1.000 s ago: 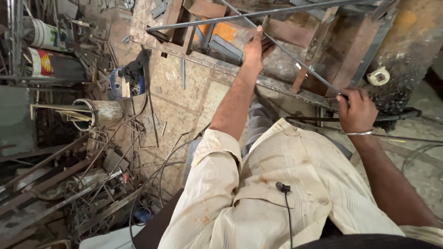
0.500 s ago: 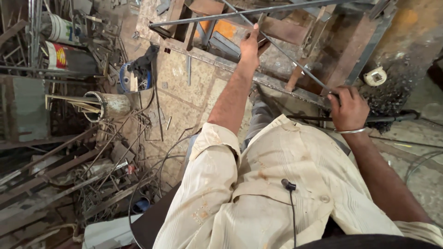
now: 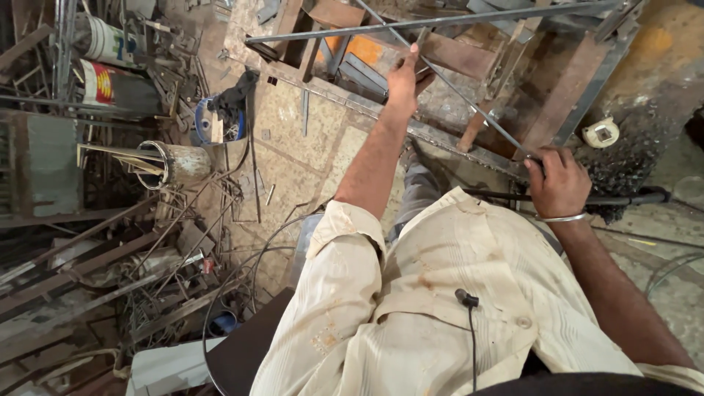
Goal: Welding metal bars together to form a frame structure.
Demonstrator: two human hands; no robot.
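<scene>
The left hand [image 3: 403, 77] reaches far out and is closed around a thin metal rod [image 3: 469, 103]. The rod runs on a slant, from up near the top of the metal frame [image 3: 440, 22] down toward the right hand [image 3: 559, 180]. The right hand is closed in a fist around the low end of the same rod, just above a dark hose [image 3: 623, 199] that lies across the floor. A thin silver bangle [image 3: 561, 218] sits on the right wrist.

The frame is made of rusty bars, with brown plates leaning inside it. The rod lies across these bars, touching them.

To the left, the floor [image 3: 293, 147] is full of scrap: long iron strips, bent wires, a round tin can [image 3: 180, 163] and a blue ring [image 3: 202, 121] with a dark cloth on it. A small white round thing [image 3: 603, 133] rests on a dark heap at the right.

The hands are bare, so a sharp or rusty edge could cut them. The rod is long and thin, so I think it could bend, spring back or slip if the grip gets loose. The hose and wires by the legs could trip the person.
</scene>
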